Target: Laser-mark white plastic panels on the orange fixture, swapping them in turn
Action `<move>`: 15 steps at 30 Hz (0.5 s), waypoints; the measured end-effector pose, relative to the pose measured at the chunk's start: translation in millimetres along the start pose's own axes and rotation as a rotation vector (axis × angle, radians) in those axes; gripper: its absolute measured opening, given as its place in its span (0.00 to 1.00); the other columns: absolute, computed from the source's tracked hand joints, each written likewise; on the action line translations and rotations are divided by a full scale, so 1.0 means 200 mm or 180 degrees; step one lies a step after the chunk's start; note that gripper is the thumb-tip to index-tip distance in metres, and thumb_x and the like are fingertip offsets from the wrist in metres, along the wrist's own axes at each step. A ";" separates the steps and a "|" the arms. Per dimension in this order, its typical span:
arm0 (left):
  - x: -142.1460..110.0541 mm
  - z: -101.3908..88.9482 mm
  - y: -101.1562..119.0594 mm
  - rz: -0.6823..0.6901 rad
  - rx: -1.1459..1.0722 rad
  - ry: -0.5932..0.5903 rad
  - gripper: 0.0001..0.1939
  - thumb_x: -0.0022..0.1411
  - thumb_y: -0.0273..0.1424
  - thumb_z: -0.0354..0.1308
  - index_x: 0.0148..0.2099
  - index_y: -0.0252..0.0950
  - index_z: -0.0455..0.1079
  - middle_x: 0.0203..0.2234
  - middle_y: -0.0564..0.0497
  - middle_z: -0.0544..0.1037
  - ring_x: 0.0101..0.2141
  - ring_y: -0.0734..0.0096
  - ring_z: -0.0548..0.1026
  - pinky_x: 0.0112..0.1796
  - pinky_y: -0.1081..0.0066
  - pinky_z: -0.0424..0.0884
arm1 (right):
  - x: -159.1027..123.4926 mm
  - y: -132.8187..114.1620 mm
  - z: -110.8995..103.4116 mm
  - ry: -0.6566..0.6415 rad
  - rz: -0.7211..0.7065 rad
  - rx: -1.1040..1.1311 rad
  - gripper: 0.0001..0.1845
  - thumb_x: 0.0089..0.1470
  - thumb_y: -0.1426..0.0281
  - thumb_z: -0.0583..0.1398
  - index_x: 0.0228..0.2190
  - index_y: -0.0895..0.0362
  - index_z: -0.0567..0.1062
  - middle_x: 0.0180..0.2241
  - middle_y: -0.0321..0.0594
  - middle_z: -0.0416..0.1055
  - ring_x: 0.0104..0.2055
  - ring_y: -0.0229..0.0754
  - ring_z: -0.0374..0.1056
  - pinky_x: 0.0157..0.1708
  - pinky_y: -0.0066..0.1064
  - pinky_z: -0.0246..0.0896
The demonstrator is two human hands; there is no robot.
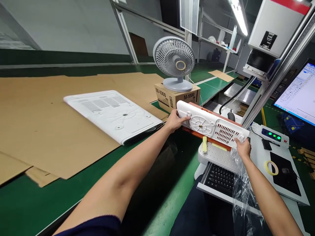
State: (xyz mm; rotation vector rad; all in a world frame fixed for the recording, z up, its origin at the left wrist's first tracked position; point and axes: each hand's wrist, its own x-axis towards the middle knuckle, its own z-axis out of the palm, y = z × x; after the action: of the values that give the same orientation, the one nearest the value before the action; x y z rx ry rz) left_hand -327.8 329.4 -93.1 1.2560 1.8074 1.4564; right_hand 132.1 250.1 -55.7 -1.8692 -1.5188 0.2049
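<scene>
A white plastic panel (213,129) with slotted vents and a round ribbed area is tilted up between my two hands. My left hand (175,120) grips its left end, thumb across the face. At the right end my right hand (243,149) is closed on the edge, thumb in front. An orange-red piece (194,132) shows behind and below the panel, over a perforated metal plate (221,157); whether they touch is hidden. Clear plastic film (242,186) hangs below my right hand. Another white vented panel (118,113) lies on the cardboard to the left.
Brown cardboard sheets (61,131) cover the green bench. A grey fan (174,62) stands on a carton (172,98). Overhead on the right hangs a white machine head (278,29) on a metal column. A keyboard (220,178), yellow tape roll (272,167) and monitor (299,95) are nearby.
</scene>
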 end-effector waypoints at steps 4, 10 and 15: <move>0.00 -0.01 0.05 0.0079 -0.0073 -0.0037 0.47 0.41 0.53 0.84 0.56 0.35 0.71 0.50 0.37 0.82 0.48 0.45 0.79 0.55 0.47 0.77 | 0.00 -0.01 -0.01 -0.0022 0.0058 0.0082 0.27 0.60 0.48 0.69 0.48 0.57 0.81 0.48 0.56 0.83 0.48 0.58 0.80 0.46 0.40 0.70; 0.01 -0.01 0.07 0.0041 -0.0158 -0.0073 0.48 0.41 0.53 0.84 0.57 0.33 0.70 0.50 0.36 0.82 0.49 0.47 0.79 0.54 0.47 0.78 | -0.01 -0.04 -0.04 -0.0045 0.0083 0.0074 0.26 0.61 0.49 0.68 0.48 0.57 0.81 0.48 0.56 0.83 0.49 0.59 0.79 0.47 0.41 0.70; -0.02 -0.03 0.11 0.0187 -0.0380 -0.0088 0.49 0.34 0.57 0.85 0.51 0.35 0.71 0.45 0.39 0.84 0.48 0.46 0.80 0.52 0.48 0.80 | -0.08 -0.08 -0.08 -0.0087 0.0103 0.0043 0.25 0.61 0.51 0.68 0.48 0.58 0.81 0.48 0.57 0.83 0.49 0.60 0.80 0.47 0.41 0.70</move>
State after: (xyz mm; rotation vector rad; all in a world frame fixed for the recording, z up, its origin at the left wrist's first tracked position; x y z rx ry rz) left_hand -322.5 323.1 -70.9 1.2725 1.6529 1.5470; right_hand 122.9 230.4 -38.8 -1.8883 -1.5027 0.2559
